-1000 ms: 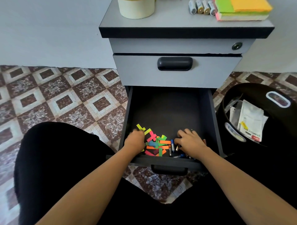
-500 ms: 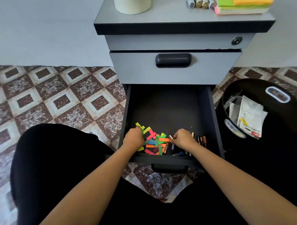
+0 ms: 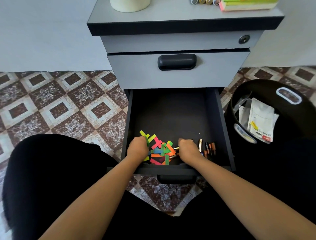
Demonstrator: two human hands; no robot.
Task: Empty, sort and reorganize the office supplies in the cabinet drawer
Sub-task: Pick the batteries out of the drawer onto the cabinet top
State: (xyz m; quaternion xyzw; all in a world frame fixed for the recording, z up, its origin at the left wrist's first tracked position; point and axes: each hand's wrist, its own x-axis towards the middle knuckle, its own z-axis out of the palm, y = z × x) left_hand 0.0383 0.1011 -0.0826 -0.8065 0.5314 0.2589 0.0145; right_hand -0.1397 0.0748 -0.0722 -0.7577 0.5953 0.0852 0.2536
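The bottom drawer (image 3: 171, 109) of the grey cabinet (image 3: 176, 42) is pulled open. A loose pile of coloured sticky flags (image 3: 161, 151) lies at its front. Several batteries (image 3: 209, 149) lie to the right of the pile. My left hand (image 3: 137, 148) is at the pile's left edge, fingers curled down onto green flags. My right hand (image 3: 188, 149) is at the pile's right edge, fingers curled down; two batteries poke out from beneath it. What its fingers hold is hidden.
A black bin (image 3: 290, 106) with white packaging stands on the floor to the right. On the cabinet top are a tape roll (image 3: 130, 5), several batteries (image 3: 204, 1) and a sticky note stack (image 3: 248, 5). The middle drawer is closed. My black-clad legs flank the drawer.
My right hand has slid left from over the batteries to the pile's right edge, uncovering the batteries. My left hand has stayed at the pile's left edge.
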